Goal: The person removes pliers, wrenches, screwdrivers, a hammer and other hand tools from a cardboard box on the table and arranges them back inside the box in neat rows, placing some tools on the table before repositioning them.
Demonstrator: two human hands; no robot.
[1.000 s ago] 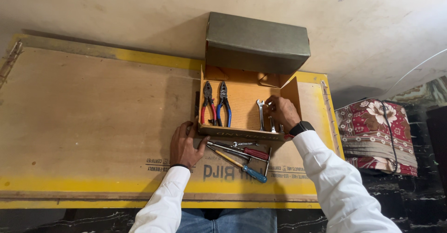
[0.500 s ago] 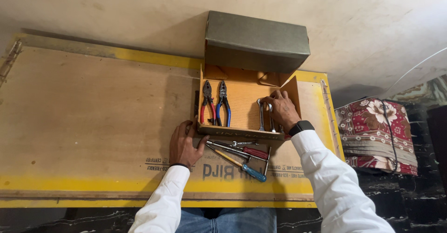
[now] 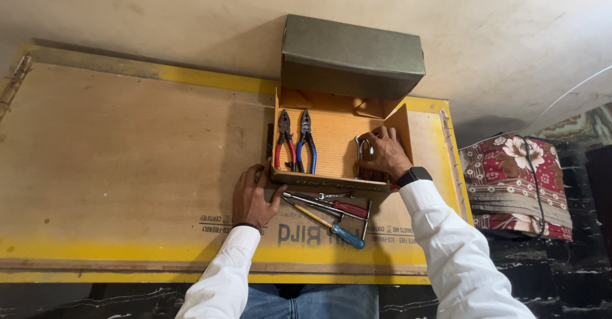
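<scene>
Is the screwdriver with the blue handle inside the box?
No, the blue-handled screwdriver lies on the board, outside the box.

The person wears a white shirt with long sleeves that reach down to both wrists. A black watch (image 3: 414, 176) sits on the right wrist. A thin dark band (image 3: 246, 226) goes around the left wrist. Blue jeans (image 3: 306, 300) cover the legs.

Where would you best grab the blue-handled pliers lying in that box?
Probably by the two blue handles, coming from above at the near end. The blue-handled pliers lie flat in the cardboard box, jaws pointing away, close beside the red-handled pliers; the handles are the longer, thicker part.
</scene>
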